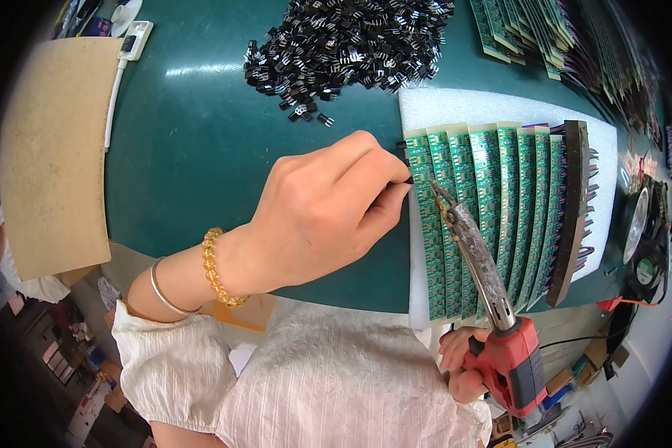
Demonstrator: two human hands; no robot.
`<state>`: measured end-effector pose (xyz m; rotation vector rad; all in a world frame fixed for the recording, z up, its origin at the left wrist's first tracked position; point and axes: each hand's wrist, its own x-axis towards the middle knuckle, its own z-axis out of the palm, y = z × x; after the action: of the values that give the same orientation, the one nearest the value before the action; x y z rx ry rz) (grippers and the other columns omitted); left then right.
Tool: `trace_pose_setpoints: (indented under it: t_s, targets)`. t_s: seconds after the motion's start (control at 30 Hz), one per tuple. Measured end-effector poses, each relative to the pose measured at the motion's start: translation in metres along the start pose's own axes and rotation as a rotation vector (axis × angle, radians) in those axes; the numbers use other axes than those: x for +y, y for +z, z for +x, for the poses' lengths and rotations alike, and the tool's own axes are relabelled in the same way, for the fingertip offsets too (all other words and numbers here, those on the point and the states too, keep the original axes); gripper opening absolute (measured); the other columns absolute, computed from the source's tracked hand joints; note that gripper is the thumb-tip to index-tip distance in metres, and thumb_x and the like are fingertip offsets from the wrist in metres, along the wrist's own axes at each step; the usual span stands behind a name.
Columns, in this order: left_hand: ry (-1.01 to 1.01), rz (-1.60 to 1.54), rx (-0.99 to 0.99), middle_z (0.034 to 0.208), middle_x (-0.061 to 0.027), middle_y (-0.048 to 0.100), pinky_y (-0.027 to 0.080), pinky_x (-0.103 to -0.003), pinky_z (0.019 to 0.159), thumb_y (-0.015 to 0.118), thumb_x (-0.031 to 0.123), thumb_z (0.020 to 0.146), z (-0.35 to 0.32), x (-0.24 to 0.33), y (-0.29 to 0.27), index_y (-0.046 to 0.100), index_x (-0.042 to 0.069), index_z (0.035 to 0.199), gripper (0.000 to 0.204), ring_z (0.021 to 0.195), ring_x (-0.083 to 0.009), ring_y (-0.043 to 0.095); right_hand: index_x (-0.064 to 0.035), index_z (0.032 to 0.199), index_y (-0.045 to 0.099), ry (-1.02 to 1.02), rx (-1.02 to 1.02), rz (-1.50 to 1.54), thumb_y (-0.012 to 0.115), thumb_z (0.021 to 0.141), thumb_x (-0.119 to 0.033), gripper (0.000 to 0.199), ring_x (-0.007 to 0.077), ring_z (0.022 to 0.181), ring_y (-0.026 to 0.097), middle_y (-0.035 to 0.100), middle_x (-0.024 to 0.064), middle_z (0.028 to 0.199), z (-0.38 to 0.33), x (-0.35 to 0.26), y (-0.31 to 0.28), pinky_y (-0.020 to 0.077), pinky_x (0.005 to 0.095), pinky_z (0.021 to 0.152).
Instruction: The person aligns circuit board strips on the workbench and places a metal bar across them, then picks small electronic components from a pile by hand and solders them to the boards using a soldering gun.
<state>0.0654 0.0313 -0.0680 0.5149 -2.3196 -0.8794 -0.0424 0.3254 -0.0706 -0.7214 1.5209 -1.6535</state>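
Observation:
My left hand (325,205) pinches a small black component (408,180) between thumb and fingertips, at the left edge of a row of narrow green circuit boards (485,216). Most of that component is hidden by the fingers. Low on the right, my right hand (459,366) grips the red and black handle of a soldering gun (479,257). Its pointed tip is at the leftmost board, just right of my left fingertips. Another black part (402,145) sits at that board's edge, above my fingers. The boards lie side by side on white foam (418,291).
A heap of black three-legged components (351,48) covers the far middle of the green table. A brown bar (569,216) lies across the boards' right end, with wires beyond it. More circuit boards (519,33) are stacked far right. A tan panel (60,157) stands left; a fan (644,271) is right.

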Motion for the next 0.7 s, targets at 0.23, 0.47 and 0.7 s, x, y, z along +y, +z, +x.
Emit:
trace_pose_setpoints:
  t_s: [0.23,0.47,0.7]
  targets:
    - [0.010,-0.006,-0.003,0.070,-0.0033,0.057,0.036,-0.019,0.041,0.072,-0.008,0.069,0.002,0.001,-0.001,0.062,0.000,0.083,0.019,0.047,-0.0058,0.047,-0.0043,0.129,0.041,0.301,-0.213,-0.092,0.065,0.081,-0.057,0.075,0.0130,0.045,0.048,0.048,-0.0022,0.056,0.001,-0.016,-0.021,0.0440,0.0300,0.049]
    - [-0.009,0.023,-0.031,0.069,-0.0041,0.054,0.046,-0.028,0.045,0.069,-0.002,0.072,0.002,0.005,-0.004,0.058,0.003,0.079,0.014,0.052,-0.0164,0.057,-0.0073,0.131,0.039,0.012,-0.160,-0.133,0.062,0.081,-0.060,0.076,0.0131,0.044,0.046,0.044,-0.0030,0.052,0.006,-0.003,-0.007,0.0423,0.0299,0.049]
    - [-0.022,0.023,-0.037,0.070,-0.0040,0.056,0.048,-0.027,0.047,0.069,-0.003,0.073,0.003,0.007,-0.005,0.058,0.003,0.078,0.013,0.056,-0.0153,0.061,-0.0050,0.130,0.039,0.047,-0.147,-0.088,0.059,0.080,-0.063,0.079,0.0144,0.043,0.045,0.041,-0.0018,0.051,0.013,-0.012,0.003,0.0400,0.0307,0.049]
